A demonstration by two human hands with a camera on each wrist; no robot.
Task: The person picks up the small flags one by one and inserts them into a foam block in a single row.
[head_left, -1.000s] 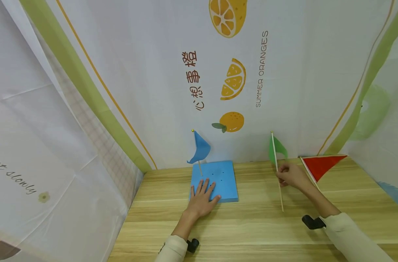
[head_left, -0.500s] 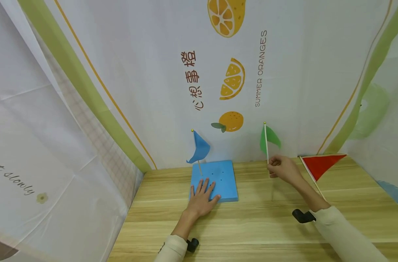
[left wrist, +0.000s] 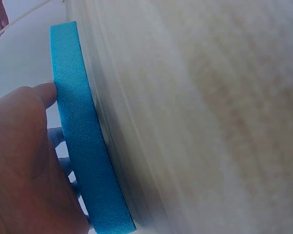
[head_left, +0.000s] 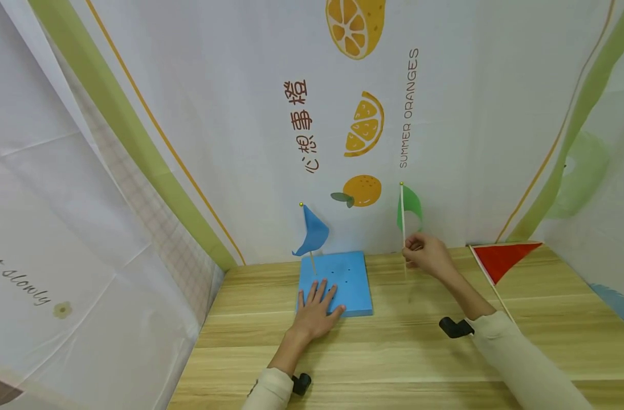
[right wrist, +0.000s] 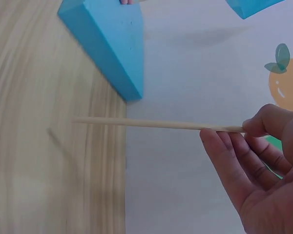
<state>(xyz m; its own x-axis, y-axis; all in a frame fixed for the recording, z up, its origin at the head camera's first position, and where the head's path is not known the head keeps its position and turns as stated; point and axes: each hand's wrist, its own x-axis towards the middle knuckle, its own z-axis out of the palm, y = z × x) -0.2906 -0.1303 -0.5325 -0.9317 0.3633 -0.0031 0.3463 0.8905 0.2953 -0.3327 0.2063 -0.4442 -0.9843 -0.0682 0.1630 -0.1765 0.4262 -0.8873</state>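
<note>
My left hand (head_left: 315, 314) lies flat with spread fingers on the front left part of a blue foam board (head_left: 357, 297) with several small holes. A blue triangular flag (head_left: 317, 232) stands in the board's back left part, leaning slightly. To the right of the board, my right hand (head_left: 428, 255) pinches the wooden stick of a green flag (head_left: 410, 200) between thumb and fingers. The stick (right wrist: 156, 125) is held nearly upright, its bare lower end above the tabletop beside its shadow. In the left wrist view, the thumb (left wrist: 45, 93) touches the top edge of the board.
A red triangular flag (head_left: 501, 261) lies at the back right of the wooden table (head_left: 394, 364), its stick running toward the right forearm. Behind the table hangs a white curtain (head_left: 229, 114) with printed oranges. Another white cloth (head_left: 60, 199) hangs on the left.
My right hand has carried the green flag leftward and up, closer to the blue board. The left hand has stayed in place on the board.
</note>
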